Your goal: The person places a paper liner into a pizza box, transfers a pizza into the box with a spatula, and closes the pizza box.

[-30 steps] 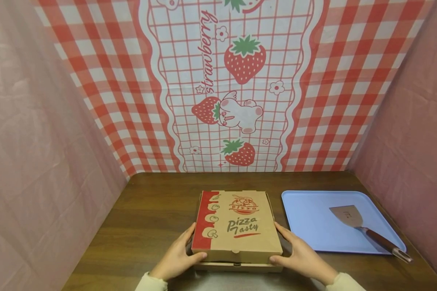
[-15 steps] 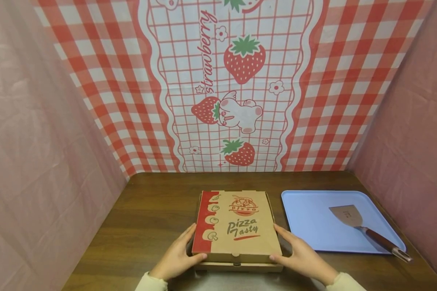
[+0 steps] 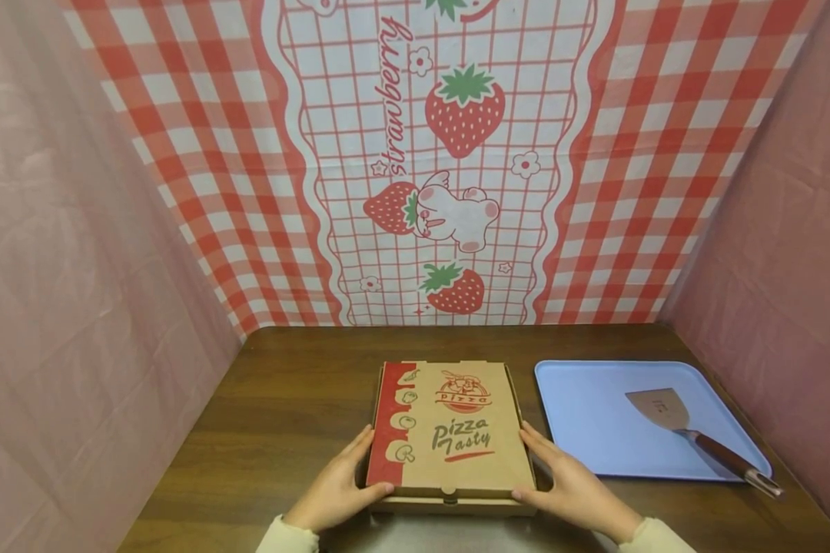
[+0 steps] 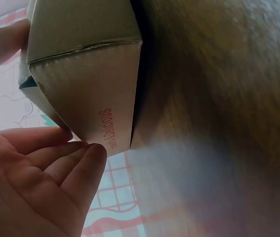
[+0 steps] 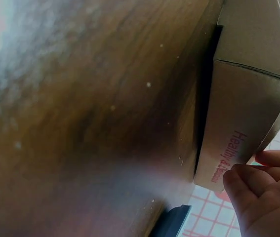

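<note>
A brown cardboard pizza box (image 3: 466, 468) with a red printed strip lies flat on the table in the head view. Its lid is down, with a thin dark gap at the front corners. My left hand (image 3: 335, 488) holds the front left corner, thumb on the front edge and fingers along the side. At the opposite front corner my right hand (image 3: 577, 488) grips the box in the same way. Both wrist views show fingertips touching the box's side walls (image 4: 88, 94), with the front face (image 5: 256, 37) beyond them.
A light blue tray (image 3: 588, 430) lies to the right on the dark wooden table (image 3: 277, 407). A spatula (image 3: 664, 411) with a brown handle rests on it, its handle end past the rim. A strawberry-print cloth (image 3: 449, 192) hangs behind, and pink cloth (image 3: 76, 307) hangs at both sides.
The lid's front edge has sunk lower toward the bottom of the box, so less of its front flap shows. Both hands keep nearly the same place at the corners.
</note>
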Demonstrator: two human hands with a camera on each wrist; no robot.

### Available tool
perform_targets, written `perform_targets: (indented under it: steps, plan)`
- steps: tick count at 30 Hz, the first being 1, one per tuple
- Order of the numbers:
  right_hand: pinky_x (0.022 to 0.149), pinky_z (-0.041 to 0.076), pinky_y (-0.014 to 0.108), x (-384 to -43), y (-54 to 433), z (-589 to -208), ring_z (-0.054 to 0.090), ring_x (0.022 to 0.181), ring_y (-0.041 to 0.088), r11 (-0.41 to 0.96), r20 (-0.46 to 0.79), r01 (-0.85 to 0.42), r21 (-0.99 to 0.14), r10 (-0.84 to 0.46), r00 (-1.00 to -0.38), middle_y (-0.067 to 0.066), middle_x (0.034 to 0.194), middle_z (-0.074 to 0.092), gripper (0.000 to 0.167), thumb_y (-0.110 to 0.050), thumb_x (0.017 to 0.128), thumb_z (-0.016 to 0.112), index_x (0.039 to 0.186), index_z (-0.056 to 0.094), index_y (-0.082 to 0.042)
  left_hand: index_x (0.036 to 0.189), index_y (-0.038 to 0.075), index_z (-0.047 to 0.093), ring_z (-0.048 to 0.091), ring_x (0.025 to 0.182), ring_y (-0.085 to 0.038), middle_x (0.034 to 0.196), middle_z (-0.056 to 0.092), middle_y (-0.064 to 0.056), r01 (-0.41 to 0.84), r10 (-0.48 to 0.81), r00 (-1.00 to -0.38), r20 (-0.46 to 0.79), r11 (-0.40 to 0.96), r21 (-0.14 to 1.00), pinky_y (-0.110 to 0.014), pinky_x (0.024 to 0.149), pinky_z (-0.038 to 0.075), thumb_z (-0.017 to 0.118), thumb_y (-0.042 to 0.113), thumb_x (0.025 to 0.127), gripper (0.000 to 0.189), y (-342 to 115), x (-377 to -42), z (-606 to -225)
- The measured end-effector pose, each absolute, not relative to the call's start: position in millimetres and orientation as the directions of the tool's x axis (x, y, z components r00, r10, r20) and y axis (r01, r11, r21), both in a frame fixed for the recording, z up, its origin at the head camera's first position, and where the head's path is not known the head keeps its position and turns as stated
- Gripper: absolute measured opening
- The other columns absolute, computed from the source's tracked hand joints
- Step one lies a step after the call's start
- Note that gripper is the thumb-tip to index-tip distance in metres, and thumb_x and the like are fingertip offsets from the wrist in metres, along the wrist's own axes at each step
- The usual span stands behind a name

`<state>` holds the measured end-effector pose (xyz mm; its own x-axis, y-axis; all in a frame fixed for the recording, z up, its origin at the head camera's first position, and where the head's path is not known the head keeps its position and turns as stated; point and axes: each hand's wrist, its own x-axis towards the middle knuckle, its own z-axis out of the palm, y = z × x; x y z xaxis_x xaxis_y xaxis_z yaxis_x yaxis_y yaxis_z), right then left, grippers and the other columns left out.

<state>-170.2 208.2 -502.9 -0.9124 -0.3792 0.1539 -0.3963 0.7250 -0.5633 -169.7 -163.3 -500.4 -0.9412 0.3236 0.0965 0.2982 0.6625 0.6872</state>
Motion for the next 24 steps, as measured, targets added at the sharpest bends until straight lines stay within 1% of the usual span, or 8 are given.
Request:
perform_targets:
  steps: [5,10,15,20,24]
  plan:
    - [0.1,0.047,0.057,-168.5,207.4,-502.3,0.049,0.131,0.041,0.746,0.169,-0.424,-0.514,-0.396,-0.903,0.021,0.155,0.035,0.092,-0.053,0.081,0.074,0.145,0.042,0.005,0.148,-0.006,0.035,0.038,0.14,-0.042,0.157,0.031,-0.023,0.302,0.338,-0.938,0.081,0.677,0.671,-0.062,0.109,0.036,0.075,0.045,0.082,0.093,-164.2,-169.8,-500.9]
    - [0.101,0.045,0.057,-167.0,207.6,-500.1,0.048,0.132,0.041,0.754,0.133,-0.42,-0.505,-0.412,-0.901,0.02,0.158,0.031,0.092,-0.056,0.085,0.068,0.146,0.039,0.005,0.148,-0.007,0.035,0.036,0.141,-0.042,0.158,0.029,-0.023,0.315,0.358,-0.931,0.072,0.689,0.653,-0.062,0.109,0.035,0.073,0.045,0.084,0.09,-165.8,-169.1,-501.7]
    - [0.101,0.046,0.056,-166.0,208.1,-500.1,0.049,0.132,0.041,0.766,0.11,-0.415,-0.491,-0.418,-0.902,0.02,0.159,0.028,0.091,-0.058,0.087,0.064,0.147,0.038,0.005,0.149,-0.007,0.032,0.036,0.141,-0.043,0.159,0.026,-0.023,0.33,0.382,-0.923,0.051,0.716,0.615,-0.061,0.109,0.037,0.068,0.046,0.087,0.09,-165.7,-167.2,-499.2]
    - [0.101,0.046,0.056,-166.1,208.3,-501.0,0.049,0.131,0.041,0.77,0.114,-0.414,-0.486,-0.414,-0.903,0.019,0.159,0.028,0.09,-0.058,0.087,0.063,0.146,0.039,0.005,0.15,-0.007,0.029,0.038,0.14,-0.042,0.159,0.025,-0.024,0.338,0.392,-0.919,0.032,0.747,0.572,-0.06,0.106,0.041,0.066,0.048,0.089,0.09,-163.4,-165.3,-494.6]
    - [0.101,0.046,0.056,-166.2,208.3,-500.6,0.049,0.131,0.043,0.767,0.113,-0.412,-0.492,-0.413,-0.904,0.019,0.159,0.029,0.09,-0.058,0.087,0.063,0.146,0.039,0.005,0.15,-0.007,0.029,0.038,0.14,-0.042,0.159,0.025,-0.025,0.331,0.387,-0.922,0.023,0.755,0.566,-0.06,0.105,0.042,0.066,0.048,0.088,0.09,-162.3,-164.2,-493.8]
